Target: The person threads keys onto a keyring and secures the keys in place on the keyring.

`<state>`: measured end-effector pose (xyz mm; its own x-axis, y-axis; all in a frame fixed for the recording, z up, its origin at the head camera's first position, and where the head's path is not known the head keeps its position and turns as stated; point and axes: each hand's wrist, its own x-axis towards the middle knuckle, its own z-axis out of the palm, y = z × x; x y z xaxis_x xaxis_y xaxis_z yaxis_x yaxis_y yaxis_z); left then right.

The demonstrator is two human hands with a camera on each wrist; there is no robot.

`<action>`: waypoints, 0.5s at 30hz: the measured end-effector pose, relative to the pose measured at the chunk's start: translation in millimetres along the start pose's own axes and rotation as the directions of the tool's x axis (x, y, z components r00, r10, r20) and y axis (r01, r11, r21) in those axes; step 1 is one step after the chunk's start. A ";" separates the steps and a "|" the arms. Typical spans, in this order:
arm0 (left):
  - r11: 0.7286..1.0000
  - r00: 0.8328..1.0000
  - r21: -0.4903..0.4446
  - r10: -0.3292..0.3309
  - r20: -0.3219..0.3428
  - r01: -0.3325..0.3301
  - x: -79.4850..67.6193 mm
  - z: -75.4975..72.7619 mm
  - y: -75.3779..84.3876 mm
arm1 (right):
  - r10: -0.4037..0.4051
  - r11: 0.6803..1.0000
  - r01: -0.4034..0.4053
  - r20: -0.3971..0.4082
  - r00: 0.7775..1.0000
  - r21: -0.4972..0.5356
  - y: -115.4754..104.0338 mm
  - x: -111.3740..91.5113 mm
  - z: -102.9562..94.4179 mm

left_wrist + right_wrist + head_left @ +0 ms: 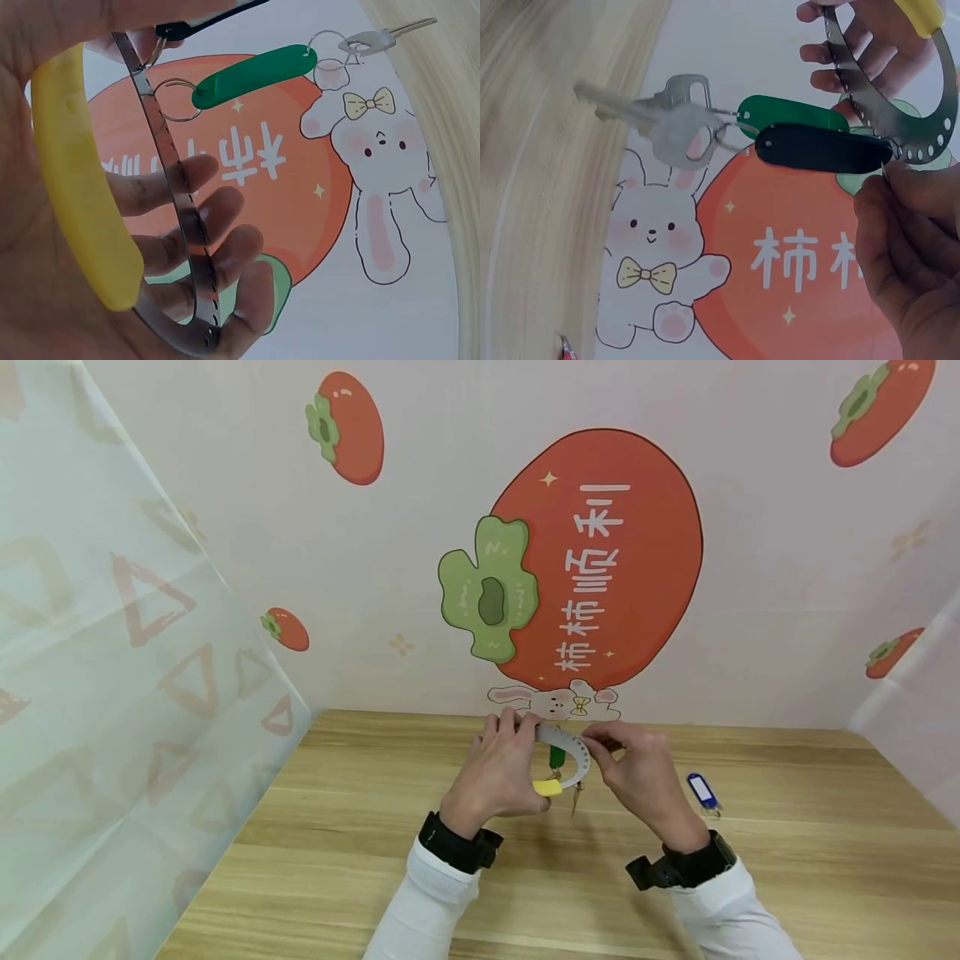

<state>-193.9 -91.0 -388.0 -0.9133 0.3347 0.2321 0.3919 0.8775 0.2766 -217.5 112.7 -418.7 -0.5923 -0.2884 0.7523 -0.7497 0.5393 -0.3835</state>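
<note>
Sleeves [423, 902], hands [497, 768] [643, 774] at metal loop [583, 762], head-view-only blue tag [702, 790]

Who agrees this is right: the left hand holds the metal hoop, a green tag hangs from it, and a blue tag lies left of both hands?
The side is wrong: the head view shows the blue tag right of the right hand. The left hand holds the metal hoop, the green tag hanging from it.

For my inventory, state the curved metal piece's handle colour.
The handle is yellow; the left wrist view shows it best.
</note>
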 end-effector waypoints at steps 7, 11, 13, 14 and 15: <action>1.000 1.000 -0.005 -0.015 0.023 0.015 -0.5 0.7 1.0 | -0.047 0.999 0.047 0.015 0.999 -0.024 1.0 0.3 -0.2; 1.000 0.999 -0.007 -0.024 0.040 0.024 0.0 0.5 0.8 | -0.063 0.998 0.064 0.017 0.998 -0.022 1.7 -0.3 0.7; 1.000 0.998 -0.002 -0.029 0.048 0.030 0.2 0.1 0.4 | -0.074 0.997 0.074 0.016 0.997 -0.025 2.3 -0.3 1.5; 1.000 0.998 0.001 -0.031 0.051 0.031 0.1 0.0 0.0 | -0.079 0.996 0.079 0.016 0.997 -0.028 2.6 -0.2 2.1; 0.999 0.998 0.005 -0.033 0.053 0.033 0.1 0.0 -0.3 | -0.082 0.996 0.083 0.015 0.996 -0.031 2.7 -0.3 2.5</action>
<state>-194.1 -91.2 -388.1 -0.9303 0.3231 0.1736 0.3611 0.8897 0.2793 -220.1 112.2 -421.3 -0.5328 -0.3433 0.7735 -0.7866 0.5380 -0.3031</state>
